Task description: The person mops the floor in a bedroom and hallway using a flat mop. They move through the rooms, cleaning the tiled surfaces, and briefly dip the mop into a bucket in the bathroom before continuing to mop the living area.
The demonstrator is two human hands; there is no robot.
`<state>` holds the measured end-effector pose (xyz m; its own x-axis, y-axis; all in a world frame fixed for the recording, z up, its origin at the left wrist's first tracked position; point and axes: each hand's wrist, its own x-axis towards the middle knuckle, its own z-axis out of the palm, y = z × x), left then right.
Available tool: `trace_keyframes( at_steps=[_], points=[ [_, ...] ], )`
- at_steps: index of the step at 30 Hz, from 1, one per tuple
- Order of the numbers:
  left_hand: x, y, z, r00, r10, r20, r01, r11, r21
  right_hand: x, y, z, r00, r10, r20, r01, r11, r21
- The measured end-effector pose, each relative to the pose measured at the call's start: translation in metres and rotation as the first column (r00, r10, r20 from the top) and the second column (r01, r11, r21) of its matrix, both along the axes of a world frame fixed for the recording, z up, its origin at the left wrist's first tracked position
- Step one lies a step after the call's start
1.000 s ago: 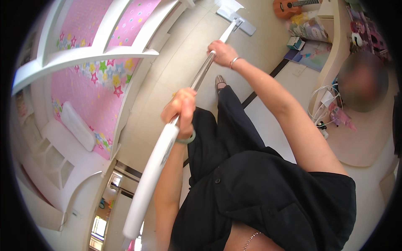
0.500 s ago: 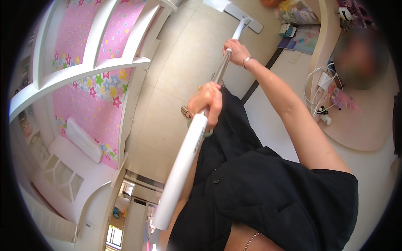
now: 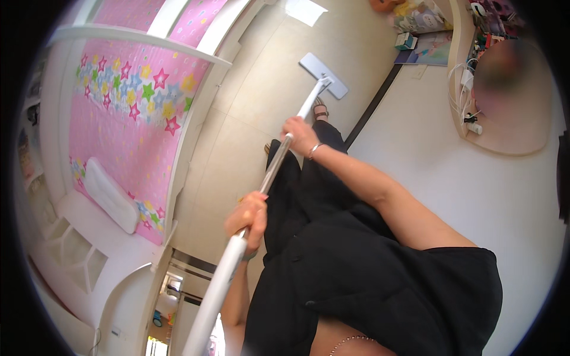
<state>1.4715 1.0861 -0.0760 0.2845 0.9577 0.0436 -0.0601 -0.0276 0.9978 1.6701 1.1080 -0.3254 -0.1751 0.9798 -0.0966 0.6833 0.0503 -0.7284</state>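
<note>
A flat mop [image 3: 274, 170] with a white and silver pole runs slantwise from the lower left up to its grey rectangular head [image 3: 331, 83], which lies on the tiled floor just beyond my sandalled foot. My left hand [image 3: 248, 219] is wrapped round the pole just above its thick white end grip. Farther along, my right hand [image 3: 300, 136] closes round the pole where the silver tube meets the white lower section. A bracelet sits on my right wrist.
On the left is a bed with a pink star-patterned mattress [image 3: 127, 118], a white pillow [image 3: 110, 196] and a white guard rail [image 3: 142, 40]. A rounded desk [image 3: 516, 139] with white cables stands at right. Bags and a small box [image 3: 405, 41] are at the far right. Bright light patches the floor.
Both hands have drawn the mop back toward me and to the left. Its head has slid nearer over the floor, close to my foot.
</note>
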Motion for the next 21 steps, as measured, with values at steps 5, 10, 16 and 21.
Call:
trace_keyframes(
  at_steps=[5, 10, 16, 21],
  points=[
    [-0.094, -0.043, 0.061, 0.982, 0.100, -0.161, -0.106, 0.994, -0.029, -0.130, -0.040, 0.029, 0.982, 0.099, -0.163, -0.112, 0.991, -0.073],
    [-0.141, -0.068, 0.103, 0.943, 0.154, -0.296, -0.165, 0.986, -0.012, -0.214, -0.060, 0.051, 0.903, 0.253, -0.346, -0.318, 0.937, -0.145],
    [-0.155, -0.079, 0.103, 0.921, 0.272, -0.278, -0.277, 0.961, 0.021, -0.227, -0.029, 0.074, 0.718, 0.641, -0.270, -0.696, 0.663, -0.276],
    [-0.114, -0.071, 0.079, 0.903, 0.411, -0.127, -0.402, 0.911, 0.087, -0.179, 0.003, 0.084, 0.650, 0.745, -0.147, -0.740, 0.577, -0.345]
  ],
)
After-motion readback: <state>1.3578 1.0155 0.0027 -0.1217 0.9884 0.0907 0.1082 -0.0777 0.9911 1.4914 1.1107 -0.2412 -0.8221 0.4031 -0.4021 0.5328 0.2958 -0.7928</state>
